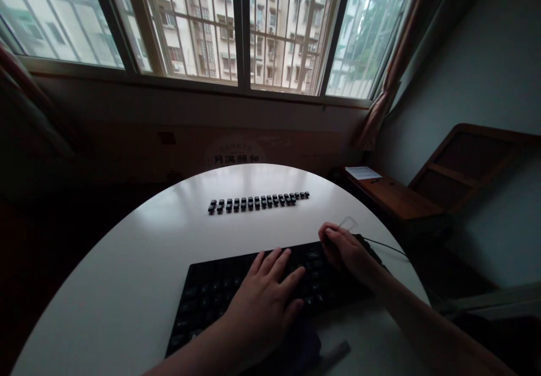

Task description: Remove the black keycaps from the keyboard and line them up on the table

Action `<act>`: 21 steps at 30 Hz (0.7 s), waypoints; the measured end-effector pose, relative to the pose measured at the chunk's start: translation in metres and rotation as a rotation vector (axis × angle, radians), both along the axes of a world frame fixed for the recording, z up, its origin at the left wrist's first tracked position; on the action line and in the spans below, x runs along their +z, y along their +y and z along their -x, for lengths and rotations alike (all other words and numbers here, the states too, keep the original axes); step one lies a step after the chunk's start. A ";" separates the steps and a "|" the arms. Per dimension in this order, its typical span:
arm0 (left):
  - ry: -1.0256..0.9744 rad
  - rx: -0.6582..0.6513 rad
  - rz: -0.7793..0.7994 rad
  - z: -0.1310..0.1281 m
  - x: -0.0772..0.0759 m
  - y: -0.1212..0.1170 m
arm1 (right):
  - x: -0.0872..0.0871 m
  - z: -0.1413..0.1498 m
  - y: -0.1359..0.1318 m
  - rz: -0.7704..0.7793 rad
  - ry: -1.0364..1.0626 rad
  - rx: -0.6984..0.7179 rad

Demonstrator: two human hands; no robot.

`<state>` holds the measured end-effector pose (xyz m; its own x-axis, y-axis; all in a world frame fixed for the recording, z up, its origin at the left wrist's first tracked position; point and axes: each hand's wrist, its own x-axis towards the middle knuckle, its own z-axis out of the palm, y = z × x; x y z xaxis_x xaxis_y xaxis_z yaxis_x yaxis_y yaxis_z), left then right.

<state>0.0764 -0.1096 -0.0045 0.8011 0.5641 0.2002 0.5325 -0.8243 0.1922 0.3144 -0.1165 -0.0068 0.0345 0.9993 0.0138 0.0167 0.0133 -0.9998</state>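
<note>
A black keyboard (203,286) lies across the near part of the white round table. My left hand (268,288) rests flat on the middle of the keyboard with its fingers spread. Over the keyboard's right end, my right hand (340,246) is closed around a wire keycap puller (350,223). The puller's thin wire loops stick out past the fingers, pointing away from me, and its handle is hidden in the hand. Beyond the keyboard, several black keycaps (256,202) stand in two neat rows. Parts of the keyboard's upper rows look dark, and single keys there are hard to make out.
The white table (127,274) has a curved edge. A cable (386,244) runs off to the right. Near me lie a dark purple item (306,346) and a grey strip (336,355). A wooden chair (465,167) and paper (363,172) are at right, below a barred window (279,38).
</note>
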 end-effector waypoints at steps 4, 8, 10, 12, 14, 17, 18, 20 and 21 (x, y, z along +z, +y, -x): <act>0.010 -0.012 0.012 0.002 -0.007 0.003 | -0.003 0.007 0.000 0.019 -0.077 -0.065; -0.006 -0.014 0.010 0.002 -0.008 0.003 | -0.005 0.006 0.003 -0.012 -0.152 -0.121; 0.004 -0.015 0.013 0.001 -0.007 0.003 | -0.006 0.006 0.004 -0.018 -0.185 -0.136; 0.010 -0.015 0.016 0.001 -0.007 0.002 | -0.007 0.006 0.005 -0.014 -0.201 -0.143; 0.001 -0.019 0.015 0.001 -0.008 0.003 | -0.007 0.006 0.005 -0.008 -0.209 -0.144; -0.005 -0.027 0.014 0.001 -0.010 0.003 | -0.009 0.005 0.006 -0.020 -0.256 -0.131; -0.004 -0.027 0.014 0.002 -0.010 0.003 | -0.010 0.005 0.007 -0.026 -0.278 -0.127; 0.002 -0.023 0.017 0.002 -0.011 0.003 | -0.013 0.002 0.009 -0.040 -0.327 -0.118; 0.004 -0.021 0.019 0.002 -0.011 0.003 | -0.014 0.001 0.010 -0.046 -0.355 -0.113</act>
